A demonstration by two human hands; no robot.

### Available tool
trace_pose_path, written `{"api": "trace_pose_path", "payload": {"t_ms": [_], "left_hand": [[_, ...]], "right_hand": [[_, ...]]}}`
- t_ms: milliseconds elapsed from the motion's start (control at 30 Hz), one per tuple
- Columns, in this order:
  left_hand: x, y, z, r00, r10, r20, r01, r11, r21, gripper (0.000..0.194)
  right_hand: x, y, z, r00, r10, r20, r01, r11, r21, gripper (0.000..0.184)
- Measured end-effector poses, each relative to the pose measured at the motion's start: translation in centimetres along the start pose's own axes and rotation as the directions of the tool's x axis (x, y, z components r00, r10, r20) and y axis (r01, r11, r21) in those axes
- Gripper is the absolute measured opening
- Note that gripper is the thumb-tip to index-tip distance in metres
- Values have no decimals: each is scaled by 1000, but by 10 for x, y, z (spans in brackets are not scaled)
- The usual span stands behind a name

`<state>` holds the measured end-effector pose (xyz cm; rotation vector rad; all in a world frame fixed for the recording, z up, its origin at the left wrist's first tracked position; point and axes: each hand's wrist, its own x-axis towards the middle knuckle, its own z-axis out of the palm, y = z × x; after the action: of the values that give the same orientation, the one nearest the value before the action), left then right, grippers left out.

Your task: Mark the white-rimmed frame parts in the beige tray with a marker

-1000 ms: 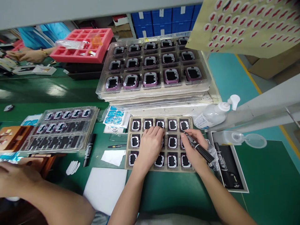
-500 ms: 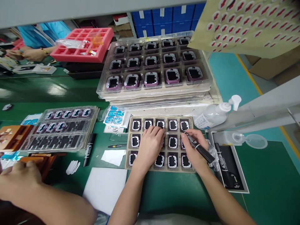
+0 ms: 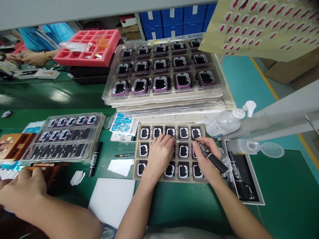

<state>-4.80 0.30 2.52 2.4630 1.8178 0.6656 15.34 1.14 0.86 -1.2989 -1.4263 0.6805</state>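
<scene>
My right hand (image 3: 208,161) is wrapped round a black marker pen (image 3: 214,161), its body slanting down to the right and its upper end near the top right cell of the tray. Over the middle of a tray (image 3: 176,180), my left hand (image 3: 160,154) is closed, with a small white piece (image 3: 177,141) at its fingertips; most of its grip is hidden. The tray holds rows of purple-and-white watch-like frames, such as one frame (image 3: 183,151) between my hands. My left hand covers some of the cells.
Behind stands a stack of trays (image 3: 164,96) with similar frames. A pump bottle (image 3: 225,122) and an open box (image 3: 246,186) are on the right. Leftward lie another marker (image 3: 94,159), a white pad (image 3: 112,199) and a clear tray (image 3: 67,136). A co-worker's hand (image 3: 27,186) works at far left.
My hands and the marker stay almost still over the tray. At far left, the co-worker's hand has shifted slightly to the right.
</scene>
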Motion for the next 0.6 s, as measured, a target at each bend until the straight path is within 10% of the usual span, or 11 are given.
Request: {"api": "trace_pose_path", "payload": {"t_ms": [600], "left_hand": [[0,4,5,1000,-19,21,17,995,98,14]], "right_hand": [[0,0,0,1000,11,-3,-11,1000,-22,20]]}}
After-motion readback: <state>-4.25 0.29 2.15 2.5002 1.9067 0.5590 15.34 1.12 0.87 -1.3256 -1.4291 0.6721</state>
